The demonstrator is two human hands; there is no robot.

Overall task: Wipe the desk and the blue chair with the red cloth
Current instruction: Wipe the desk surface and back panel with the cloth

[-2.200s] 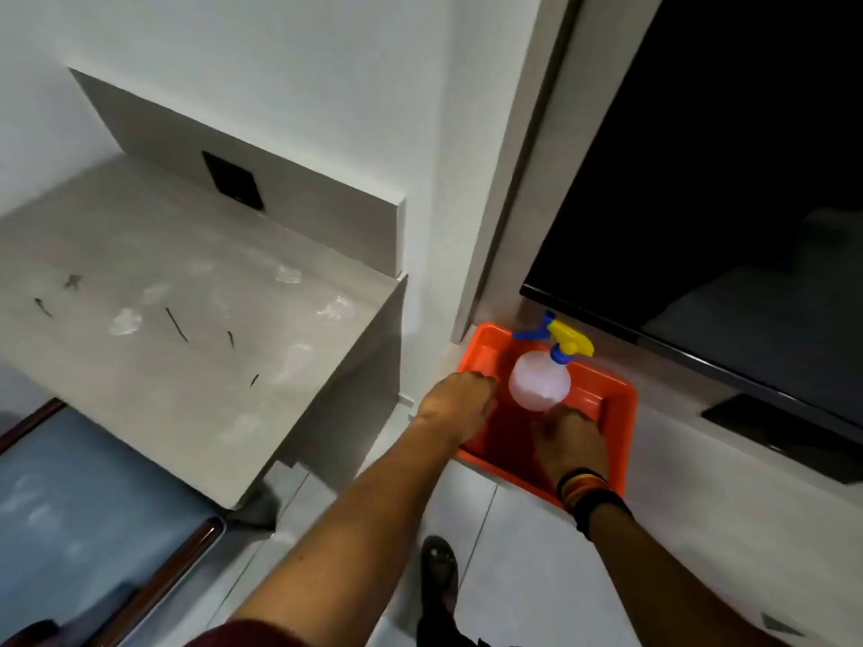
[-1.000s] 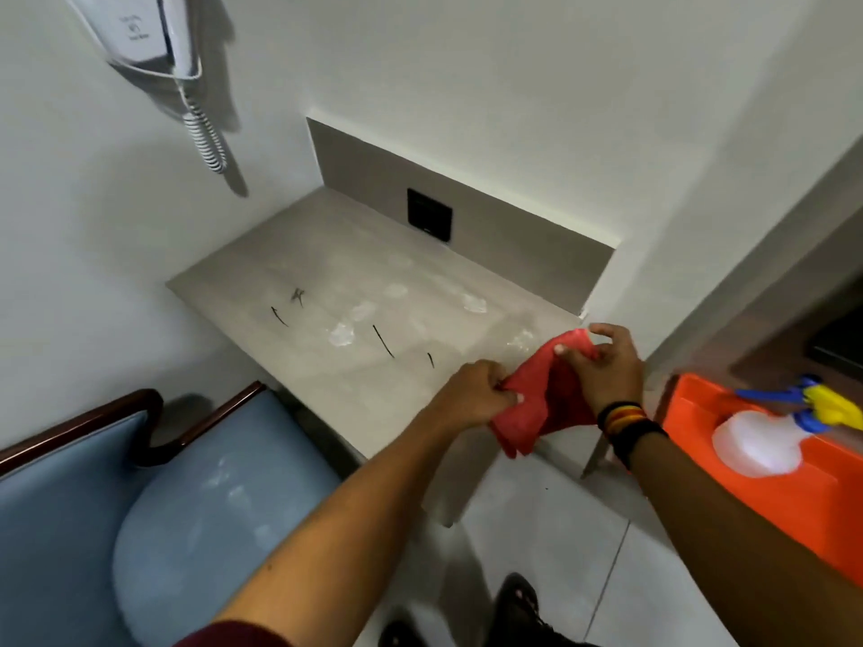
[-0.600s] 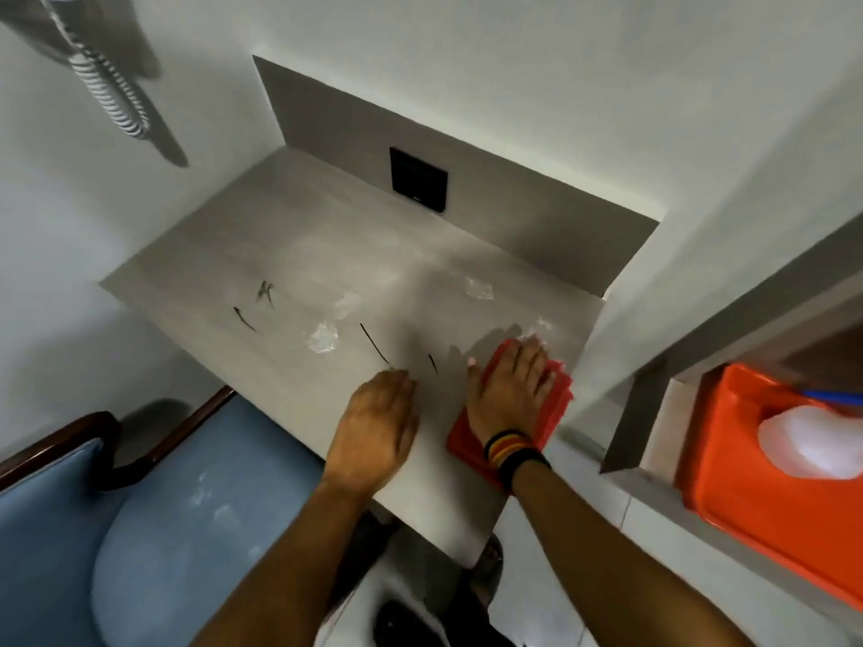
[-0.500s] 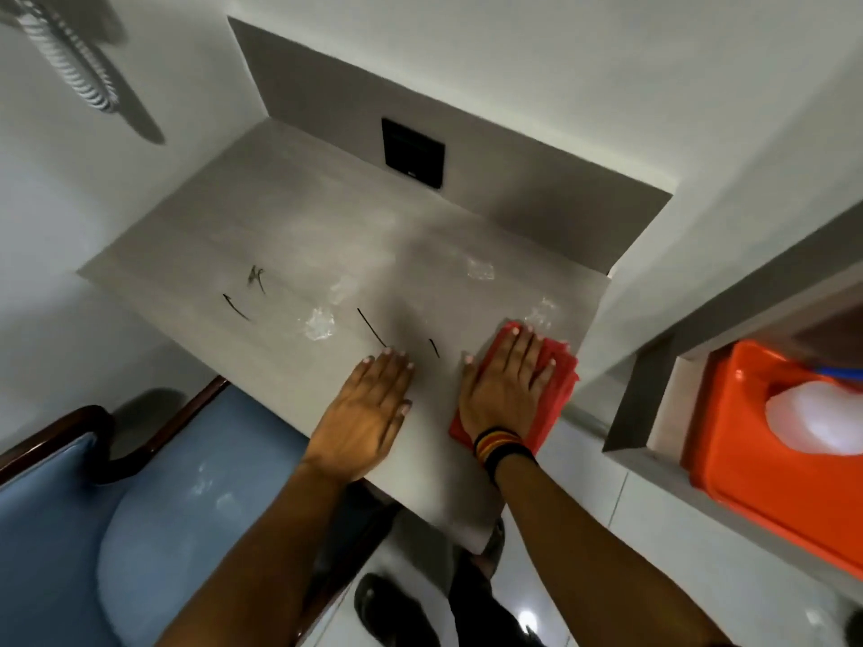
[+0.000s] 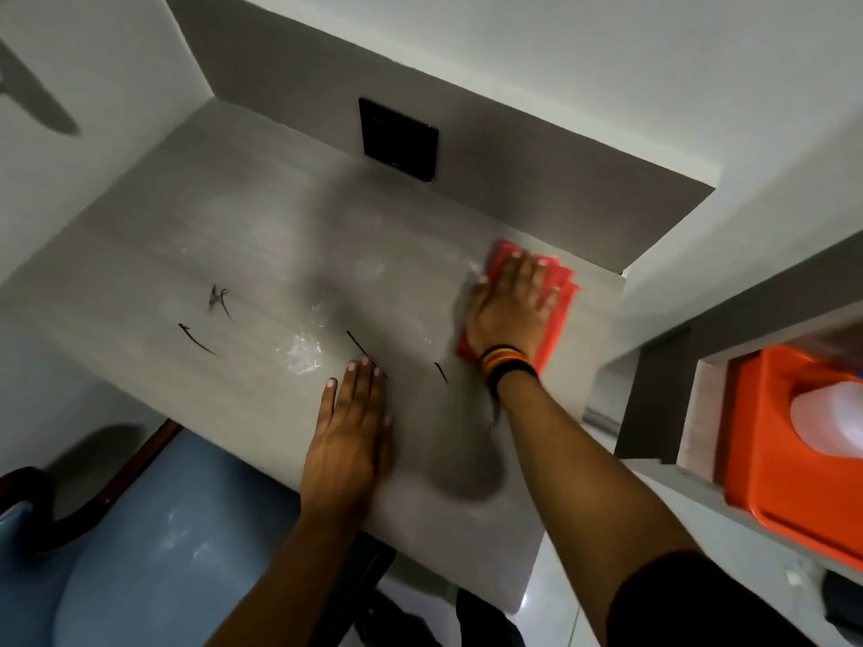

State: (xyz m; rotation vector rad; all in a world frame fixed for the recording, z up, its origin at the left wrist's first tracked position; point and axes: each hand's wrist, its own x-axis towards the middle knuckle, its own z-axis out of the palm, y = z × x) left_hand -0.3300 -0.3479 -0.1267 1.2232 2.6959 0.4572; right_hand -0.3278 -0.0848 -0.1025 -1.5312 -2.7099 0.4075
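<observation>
Room: white walls enclose a recessed alcove; a pale tiled floor (image 5: 555, 614) shows below the desk edge.
Desk: grey wall-mounted desk (image 5: 196, 254) with a faint wood-grain finish, set into the alcove with a grey backsplash (image 5: 537, 175) behind it.
Outlet plate: black square plate (image 5: 398, 139) fixed on the backsplash, above the desk's rear edge.
Surface soiling: thin dark streaks (image 5: 198, 339) on the left and centre; whitish smears (image 5: 304, 351) near the middle.
Red cloth: red cloth (image 5: 558, 291) lies flat on the desk at the right rear corner, near the backsplash.
Right hand: right hand (image 5: 511, 310) presses palm-down on the red cloth, fingers extended and slightly spread; striped bands (image 5: 506, 361) circle the wrist.
Left hand: left hand (image 5: 348, 436) rests flat on bare desk near the front edge, fingers straight and close together, fingertips touching a dark streak.
Blue chair: blue chair (image 5: 154, 544) with a dark wood frame stands at lower left, its seat partly under the desk and marked with pale smears.
Side shelf: an orange tray (image 5: 766, 459) on the right holds a white bottle (image 5: 831, 422), partly cut off.
</observation>
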